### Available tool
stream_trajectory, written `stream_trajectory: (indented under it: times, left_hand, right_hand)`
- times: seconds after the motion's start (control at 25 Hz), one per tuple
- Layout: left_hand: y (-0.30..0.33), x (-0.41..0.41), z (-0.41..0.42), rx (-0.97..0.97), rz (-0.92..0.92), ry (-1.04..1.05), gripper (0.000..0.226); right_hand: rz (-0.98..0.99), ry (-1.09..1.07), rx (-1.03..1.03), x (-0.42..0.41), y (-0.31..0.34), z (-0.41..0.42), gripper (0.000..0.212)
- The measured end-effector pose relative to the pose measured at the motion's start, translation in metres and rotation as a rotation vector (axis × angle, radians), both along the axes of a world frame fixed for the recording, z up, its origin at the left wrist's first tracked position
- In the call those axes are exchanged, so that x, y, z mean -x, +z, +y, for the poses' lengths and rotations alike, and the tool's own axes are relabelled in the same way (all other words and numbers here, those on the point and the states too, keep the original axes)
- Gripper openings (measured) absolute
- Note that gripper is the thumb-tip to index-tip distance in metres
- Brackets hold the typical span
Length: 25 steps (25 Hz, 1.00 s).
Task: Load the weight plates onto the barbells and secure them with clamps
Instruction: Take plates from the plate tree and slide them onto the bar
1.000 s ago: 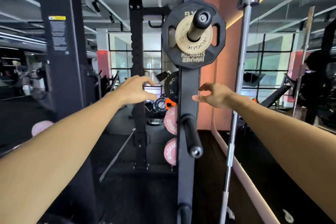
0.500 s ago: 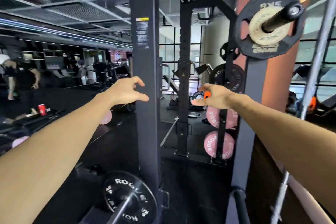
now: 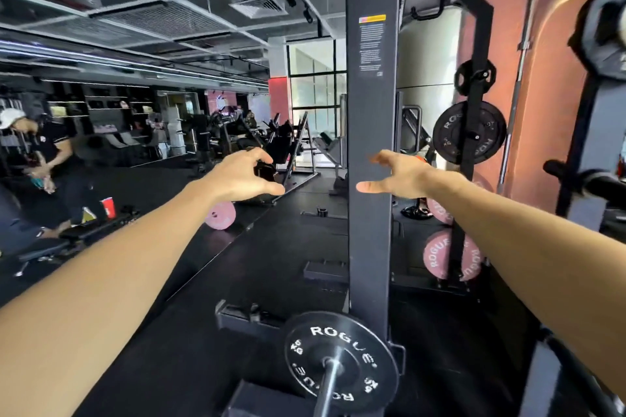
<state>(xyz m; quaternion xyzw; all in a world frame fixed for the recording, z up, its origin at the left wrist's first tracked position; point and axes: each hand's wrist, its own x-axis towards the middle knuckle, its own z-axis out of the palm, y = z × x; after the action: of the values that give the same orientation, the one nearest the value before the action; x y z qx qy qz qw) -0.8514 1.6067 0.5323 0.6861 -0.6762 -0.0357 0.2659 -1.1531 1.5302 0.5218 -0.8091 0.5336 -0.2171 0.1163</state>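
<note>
Reaching forward at chest height, both hands are held empty in the air on either side of the dark rack upright (image 3: 369,145). The left hand (image 3: 242,176) is seen well to the left of the upright, its fingers loosely curved and spread, with nothing between them. The right hand (image 3: 401,176) is seen at the upright's right edge, thumb stretched out across the face of the post and fingers apart; whether the post is actually touched cannot be told.

The nearest task item, a black Rogue plate (image 3: 340,360), is already seated on a barbell sleeve (image 3: 327,389) low down, at the foot of the upright and slightly to its left. It therefore lies well below both hands, roughly between them. The sleeve's long axis is directed from the plate toward the viewer, so a clamp would have to be slid on along that line. No clamp is visible on the sleeve.

More plates are stored behind and to the right of the upright: a black one (image 3: 469,137) at hand height and a pink one (image 3: 452,256) below it. These are judged closer to the right hand.
</note>
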Motion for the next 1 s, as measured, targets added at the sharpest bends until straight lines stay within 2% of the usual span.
stream_trajectory:
  times: [0.12,0.32,0.44,0.6,0.8,1.0]
  left_hand:
    - [-0.011,-0.021,-0.029,-0.021,0.002,-0.030,0.076]
    - [-0.032,-0.035,-0.086,-0.056,0.009,-0.098,0.084]
    - [-0.045,-0.035,-0.131,-0.077,-0.003,-0.137,0.088]
    - [-0.075,-0.031,-0.191,-0.102,0.021,-0.178,0.093]
    - [-0.129,-0.040,-0.237,-0.179,0.039,-0.186,0.102]
    - [-0.214,-0.046,-0.244,-0.248,0.079,-0.204,0.107]
  right_hand:
    - [0.010,-0.038,-0.022,-0.021,-0.012,-0.015,0.097]
    - [0.006,-0.082,-0.036,-0.035,-0.042,-0.064,0.119]
    - [-0.043,-0.110,-0.044,-0.034,-0.058,-0.107,0.112]
    - [-0.005,-0.199,-0.053,-0.028,-0.089,-0.156,0.099]
    - [0.056,-0.274,-0.102,-0.026,-0.149,-0.177,0.106]
    - [0.039,-0.324,-0.157,-0.025,-0.229,-0.165,0.110]
